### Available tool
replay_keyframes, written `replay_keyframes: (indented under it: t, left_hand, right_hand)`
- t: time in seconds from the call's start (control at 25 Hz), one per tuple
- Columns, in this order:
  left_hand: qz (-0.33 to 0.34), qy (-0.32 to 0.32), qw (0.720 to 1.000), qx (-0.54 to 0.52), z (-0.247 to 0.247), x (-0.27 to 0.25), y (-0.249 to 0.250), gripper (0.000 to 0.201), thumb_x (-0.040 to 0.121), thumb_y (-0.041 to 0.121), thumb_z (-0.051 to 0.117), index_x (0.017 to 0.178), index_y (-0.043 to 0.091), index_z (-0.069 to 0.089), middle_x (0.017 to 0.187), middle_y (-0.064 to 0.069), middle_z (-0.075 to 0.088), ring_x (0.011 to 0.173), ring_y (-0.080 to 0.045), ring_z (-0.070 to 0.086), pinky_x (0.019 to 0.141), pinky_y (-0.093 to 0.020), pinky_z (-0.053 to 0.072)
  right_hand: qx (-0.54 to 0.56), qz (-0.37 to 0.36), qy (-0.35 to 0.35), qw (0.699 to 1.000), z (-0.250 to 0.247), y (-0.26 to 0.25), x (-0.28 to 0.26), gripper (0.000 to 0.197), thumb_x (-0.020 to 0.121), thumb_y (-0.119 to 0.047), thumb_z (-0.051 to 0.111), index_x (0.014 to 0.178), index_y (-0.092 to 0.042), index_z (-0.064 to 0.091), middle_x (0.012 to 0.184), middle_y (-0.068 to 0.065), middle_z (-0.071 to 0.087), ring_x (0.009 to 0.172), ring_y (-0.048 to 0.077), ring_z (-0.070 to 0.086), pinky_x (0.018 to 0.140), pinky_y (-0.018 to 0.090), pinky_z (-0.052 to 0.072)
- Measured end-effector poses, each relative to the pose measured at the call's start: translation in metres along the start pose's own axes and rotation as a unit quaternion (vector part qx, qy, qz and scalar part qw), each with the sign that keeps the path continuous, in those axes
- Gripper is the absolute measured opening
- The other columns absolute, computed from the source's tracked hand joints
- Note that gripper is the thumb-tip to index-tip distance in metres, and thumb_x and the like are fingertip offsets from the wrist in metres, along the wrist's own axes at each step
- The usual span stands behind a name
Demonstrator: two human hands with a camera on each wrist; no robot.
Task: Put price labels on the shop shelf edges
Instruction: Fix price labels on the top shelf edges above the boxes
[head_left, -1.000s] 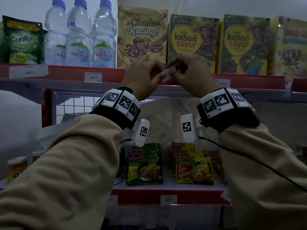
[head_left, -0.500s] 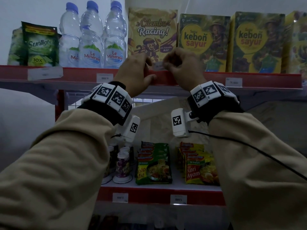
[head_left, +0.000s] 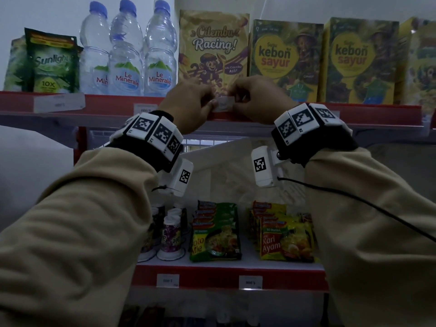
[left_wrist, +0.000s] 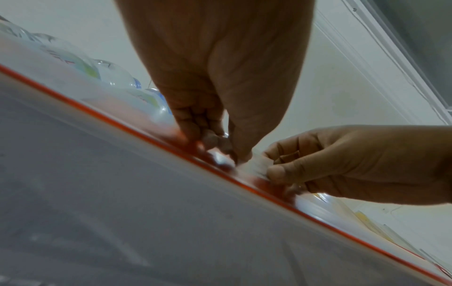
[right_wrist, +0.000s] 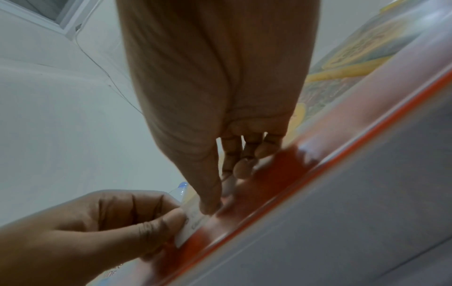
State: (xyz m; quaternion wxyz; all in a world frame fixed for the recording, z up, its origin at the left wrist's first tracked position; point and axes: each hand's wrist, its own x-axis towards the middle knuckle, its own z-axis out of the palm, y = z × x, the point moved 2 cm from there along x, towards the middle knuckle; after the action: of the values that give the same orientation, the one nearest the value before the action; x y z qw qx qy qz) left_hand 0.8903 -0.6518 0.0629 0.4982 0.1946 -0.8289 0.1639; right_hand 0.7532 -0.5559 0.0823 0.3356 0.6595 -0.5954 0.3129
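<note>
Small white paper price label [head_left: 223, 104] pinched by both: left hand [head_left: 188, 106] on its left end, right hand [head_left: 258, 100] on its right, against red shelf edge strip [head_left: 377, 113] btwn thumbs. Keep level w/ strip, seat lower edge first, then press outward from centre; avoid skew.
</note>
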Motion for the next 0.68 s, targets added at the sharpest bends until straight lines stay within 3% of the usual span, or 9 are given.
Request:
replay_keyframes:
  t: [0.2,0.52,0.68]
  left_hand:
    - [0.024,0.005,1.000,-0.015,-0.009,0.001,-0.001,0.026,0.092,0.027,0.059,0.104,0.006,0.064,0.103,-0.016,0.062,0.096,-0.030,0.054,0.084,-0.034,0.039]
    - [0.034,-0.031,0.998,0.049,-0.014,0.003,0.003,0.029,0.094,0.031,0.054,0.107,0.007,0.065,0.103,-0.016,0.060,0.100,-0.030,0.052,0.085,-0.036,0.040]
    - [0.020,-0.032,0.999,0.016,-0.017,0.003,0.004,0.024,0.092,0.029,0.059,0.102,0.008,0.064,0.094,-0.009,0.061,0.089,-0.022,0.052,0.083,-0.035,0.043]
  right_hand:
    - [-0.028,0.012,-0.029,0.999,-0.002,-0.002,0.001,0.019,0.089,-0.022,0.060,0.107,-0.017,0.065,0.094,-0.003,0.056,0.085,0.010,0.048,0.069,0.018,0.032]
    - [-0.035,0.013,-0.055,0.998,-0.004,-0.004,0.000,0.022,0.089,-0.028,0.063,0.107,-0.015,0.065,0.096,-0.003,0.051,0.089,0.011,0.046,0.073,0.022,0.032]
    - [-0.027,0.021,-0.063,0.997,-0.005,-0.004,0.000,0.025,0.089,-0.027,0.063,0.110,-0.014,0.065,0.097,-0.002,0.052,0.091,0.012,0.046,0.075,0.022,0.032]
